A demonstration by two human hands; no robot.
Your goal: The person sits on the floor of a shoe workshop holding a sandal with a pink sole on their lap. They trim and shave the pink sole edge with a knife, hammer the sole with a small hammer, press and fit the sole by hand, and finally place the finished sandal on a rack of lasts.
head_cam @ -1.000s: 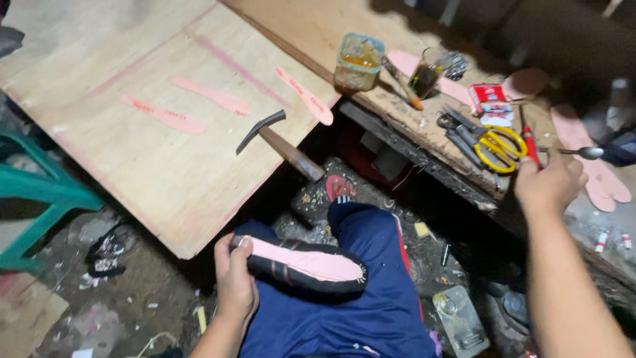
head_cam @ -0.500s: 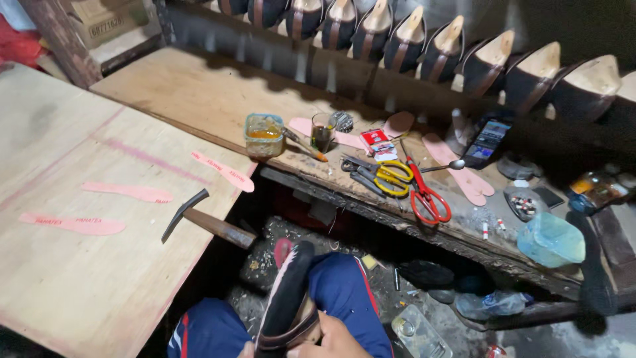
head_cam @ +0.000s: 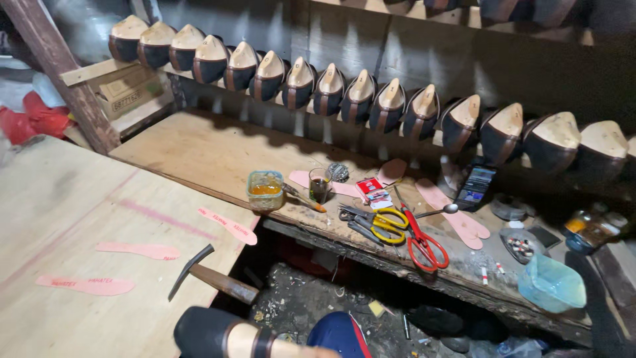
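Observation:
A black shoe on a tan last [head_cam: 222, 335] pokes up from the bottom edge, toe pointing left, over my blue-trousered knee [head_cam: 338, 335]. Neither of my hands shows in this view, and whatever holds the shoe is below the frame. A hammer with a wooden handle [head_cam: 209, 275] lies on the edge of the plywood board [head_cam: 73, 199], just above the shoe. Three pink insole cutouts [head_cam: 228, 225] lie on that board.
The wooden bench [head_cam: 218, 149] carries a glue tub with a brush [head_cam: 265, 189], a small glass [head_cam: 318, 187], yellow-handled scissors [head_cam: 381, 222], red-handled scissors [head_cam: 424, 242], more pink insoles [head_cam: 457, 215] and a blue cloth [head_cam: 550, 285]. A row of lasted shoes [head_cam: 371, 106] lines the shelf behind.
The view has swung up toward the shelf of shoes. The hand seen at the bottom edge half a second ago is out of frame, and the held shoe now lies more level.

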